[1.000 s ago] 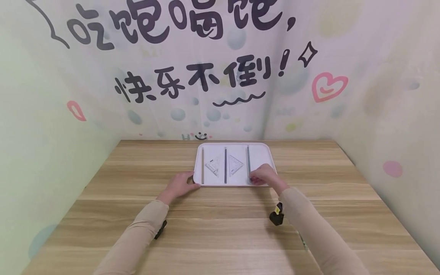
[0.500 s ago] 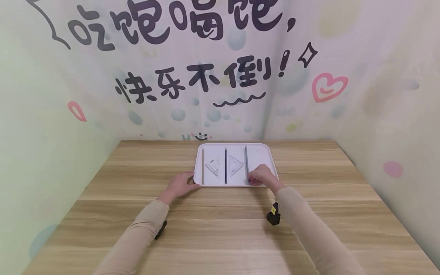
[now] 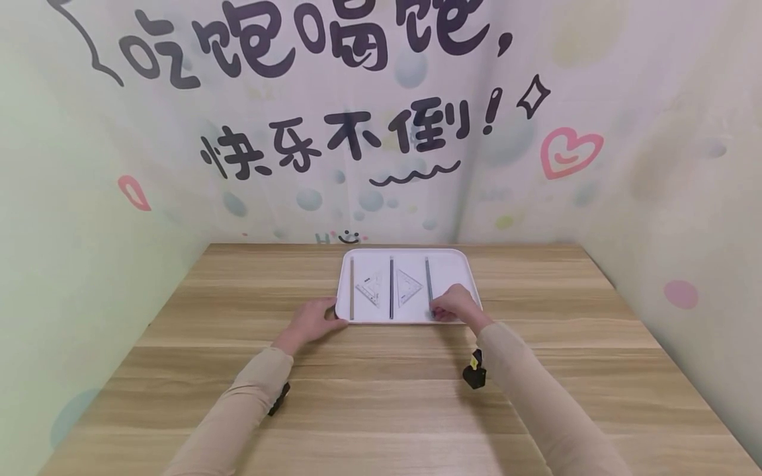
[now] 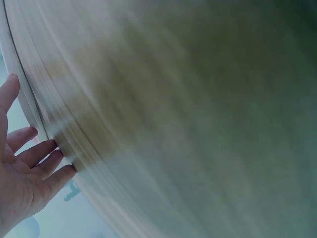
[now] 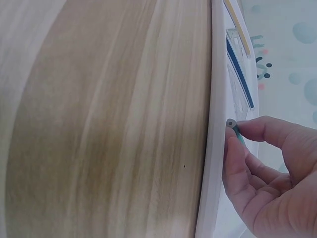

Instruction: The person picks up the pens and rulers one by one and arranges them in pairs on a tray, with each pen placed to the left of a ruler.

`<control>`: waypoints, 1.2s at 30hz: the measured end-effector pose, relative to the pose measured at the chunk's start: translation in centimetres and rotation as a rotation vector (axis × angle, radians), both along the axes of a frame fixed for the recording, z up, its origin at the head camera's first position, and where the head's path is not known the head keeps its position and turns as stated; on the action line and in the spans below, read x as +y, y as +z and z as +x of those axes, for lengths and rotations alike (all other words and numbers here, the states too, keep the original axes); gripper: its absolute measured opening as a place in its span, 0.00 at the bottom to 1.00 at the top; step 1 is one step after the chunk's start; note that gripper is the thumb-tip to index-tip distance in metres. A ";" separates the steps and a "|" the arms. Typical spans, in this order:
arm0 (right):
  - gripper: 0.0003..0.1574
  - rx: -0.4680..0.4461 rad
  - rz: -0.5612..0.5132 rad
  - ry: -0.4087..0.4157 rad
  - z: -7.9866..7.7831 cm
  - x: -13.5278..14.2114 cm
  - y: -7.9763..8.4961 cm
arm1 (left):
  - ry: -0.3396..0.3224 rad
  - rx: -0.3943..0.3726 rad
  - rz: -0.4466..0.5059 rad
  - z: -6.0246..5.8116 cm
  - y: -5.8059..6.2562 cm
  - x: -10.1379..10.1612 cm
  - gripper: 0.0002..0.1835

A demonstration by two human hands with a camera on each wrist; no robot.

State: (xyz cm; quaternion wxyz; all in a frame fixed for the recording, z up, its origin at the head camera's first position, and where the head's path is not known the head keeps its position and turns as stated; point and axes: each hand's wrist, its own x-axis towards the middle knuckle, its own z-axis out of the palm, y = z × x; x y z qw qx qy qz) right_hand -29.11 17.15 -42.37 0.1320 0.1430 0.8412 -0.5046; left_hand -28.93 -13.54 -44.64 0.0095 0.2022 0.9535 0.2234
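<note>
A white tray (image 3: 452, 268) lies near the back of the table. My left hand (image 3: 311, 318) touches its near left corner with fingers fairly straight; in the left wrist view those fingertips rest by the rim. Between thumb and fingers, my right hand (image 3: 455, 303) pinches the near end of a green pencil (image 3: 428, 281), which stands lengthwise in the tray's right part. Its blunt end shows in the right wrist view. To the left lie a dark blue pencil (image 3: 391, 287) and a yellowish-brown pencil (image 3: 352, 289). One clear set square (image 3: 369, 289) sits between those two, another set square (image 3: 409, 287) between blue and green.
The wooden table (image 3: 381, 396) extends in front of the tray and to both sides. Behind it hangs a printed wall cloth (image 3: 268, 198). A black wrist device (image 3: 474, 375) hangs below the right forearm, with another device (image 3: 278, 399) below the left.
The right hand has shifted the green pencil slightly left within the tray, then drawn it a little toward the near edge. The left hand has stayed at the tray's corner.
</note>
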 end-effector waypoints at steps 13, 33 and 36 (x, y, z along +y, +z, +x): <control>0.04 0.019 0.063 0.010 0.6 -0.4 0.4 | -0.002 -0.001 0.012 0.1 -0.1 0.0 0.31; 0.07 0.032 0.075 0.026 0.4 0.3 0.1 | 0.009 -0.013 0.018 0.4 0.2 0.0 0.31; 0.06 0.043 0.080 0.035 0.4 0.5 0.1 | 0.010 -0.010 0.024 0.4 0.3 0.0 0.31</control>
